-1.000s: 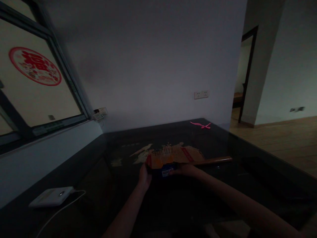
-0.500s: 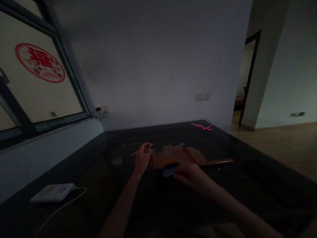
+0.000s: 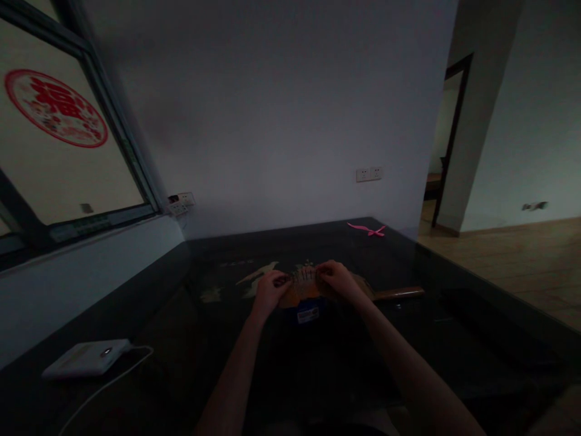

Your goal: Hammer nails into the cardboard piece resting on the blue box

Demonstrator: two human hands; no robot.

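Both of my hands are at a tan fan-shaped object (image 3: 363, 284) with a brown rod-like handle (image 3: 399, 293), lying on the dark table. My left hand (image 3: 271, 292) is closed in a pinch at its left side. My right hand (image 3: 336, 280) is pinched a little to the right, over its middle. Whatever the fingertips hold is too small and dim to make out. Between the hands shows a row of thin dark upright strips (image 3: 307, 274), with an orange patch (image 3: 293, 297) below. A blue box (image 3: 308, 312) with a pale label is just in front, untouched by either hand.
A white power bank (image 3: 86, 358) with a white cable (image 3: 106, 384) lies at the left. Toward the far right edge is a pink ribbon-like strip (image 3: 370, 230). A dark flat object (image 3: 497, 327) lies at the right. Beyond the table is a wall (image 3: 272, 121) with sockets.
My right hand has left the blue box and moved up and away to the row of strips. My left hand has shifted slightly right and lower; a thin stick beside it no longer shows. The view has shifted slightly.
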